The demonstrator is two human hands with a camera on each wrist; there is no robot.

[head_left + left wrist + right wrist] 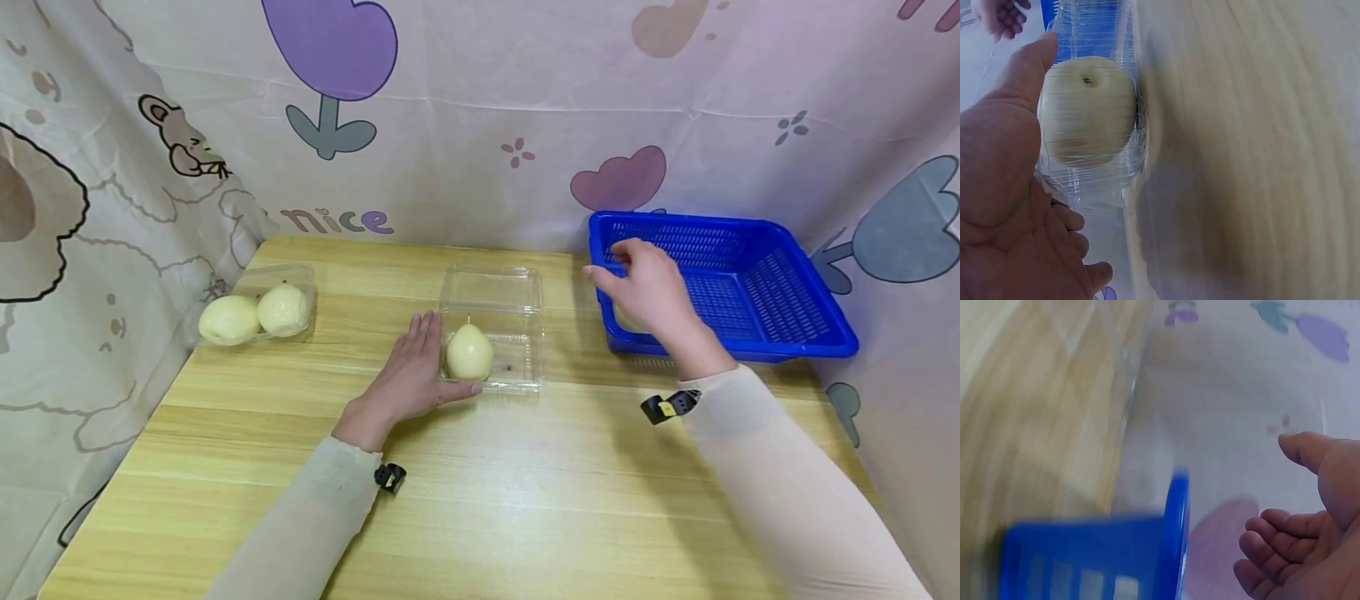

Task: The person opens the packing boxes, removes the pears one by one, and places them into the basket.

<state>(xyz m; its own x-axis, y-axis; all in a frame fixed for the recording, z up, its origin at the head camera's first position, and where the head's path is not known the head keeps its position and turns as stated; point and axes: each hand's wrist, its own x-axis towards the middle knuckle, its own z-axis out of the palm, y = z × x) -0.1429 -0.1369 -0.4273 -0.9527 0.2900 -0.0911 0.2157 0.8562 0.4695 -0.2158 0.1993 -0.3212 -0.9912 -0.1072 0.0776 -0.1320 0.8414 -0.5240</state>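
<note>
A pale yellow pear [469, 353] with its stem up sits in the left half of a clear plastic clamshell box [517, 354], whose lid lies folded back. My left hand [408, 371] touches the box's left side with straight fingers, the thumb along its front edge. In the left wrist view the same pear [1088, 112] shows through the clear wall beside the thumb. Over the left rim of the blue basket [727, 292] hovers my right hand [652, 287], fingers loosely bent and holding nothing. Beneath it, mostly hidden, is a pale yellow fruit [628, 321] in the basket.
At the left of the wooden table [510, 492] stands another clear box [300, 283] with two pale pears [229, 320] in it. A printed curtain [465, 183] hangs behind the table and along both sides.
</note>
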